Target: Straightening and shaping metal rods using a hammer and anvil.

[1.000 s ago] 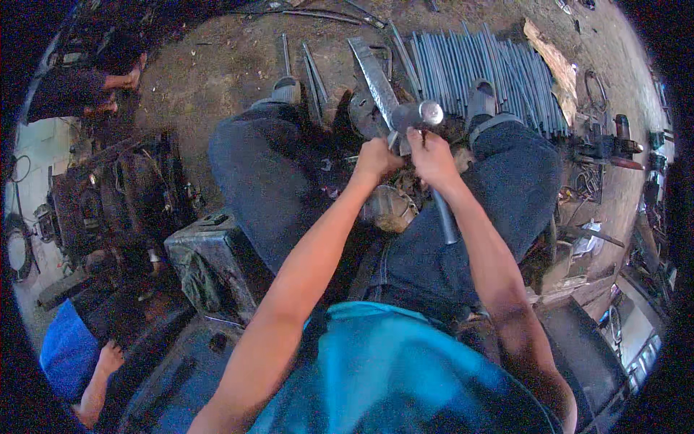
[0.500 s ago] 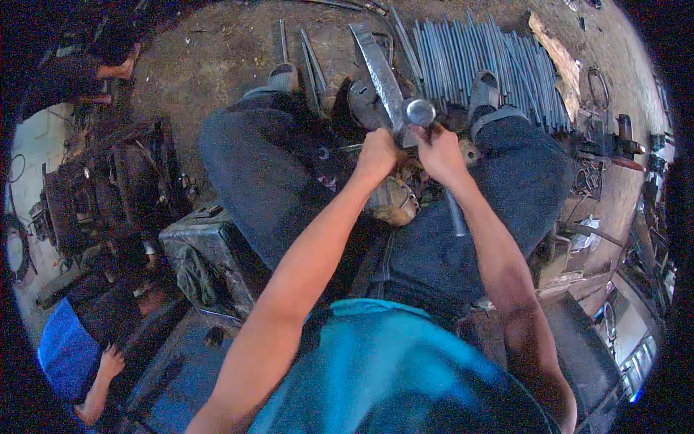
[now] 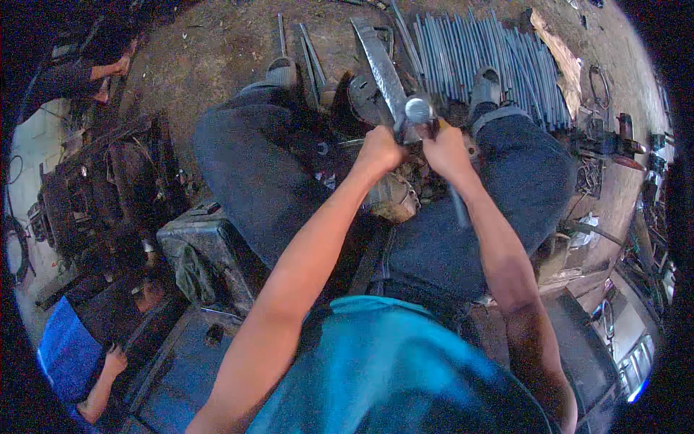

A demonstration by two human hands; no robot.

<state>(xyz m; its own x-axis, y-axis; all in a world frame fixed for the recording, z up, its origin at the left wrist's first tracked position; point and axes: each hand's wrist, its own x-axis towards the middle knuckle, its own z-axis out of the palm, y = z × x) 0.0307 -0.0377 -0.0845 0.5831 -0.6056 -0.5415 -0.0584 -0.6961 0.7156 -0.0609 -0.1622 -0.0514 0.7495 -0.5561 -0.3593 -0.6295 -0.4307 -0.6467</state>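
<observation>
My left hand (image 3: pixel 381 150) is closed around the near end of a long, flat metal blade (image 3: pixel 382 69) with a dented, shiny surface. The blade points away from me, slightly to the left. In my right hand (image 3: pixel 447 153) is a hammer, its round steel head (image 3: pixel 418 110) beside the blade's near part and its handle (image 3: pixel 458 206) running back below my wrist. Both hands are close together between my knees. What lies directly beneath the blade's near end is mostly hidden by my hands. A round dark metal piece (image 3: pixel 365 98) sits left of the blade.
Many metal rods (image 3: pixel 491 65) lie in a row beyond my right foot, beside a piece of wood (image 3: pixel 557 54). A few rods (image 3: pixel 313 58) lie near my left foot. A dark box (image 3: pixel 206 239) stands at my left. Another person's hand (image 3: pixel 112 362) shows lower left.
The hammer head has shifted slightly up and left, and my right hand a little right. My left hand and the blade have barely moved.
</observation>
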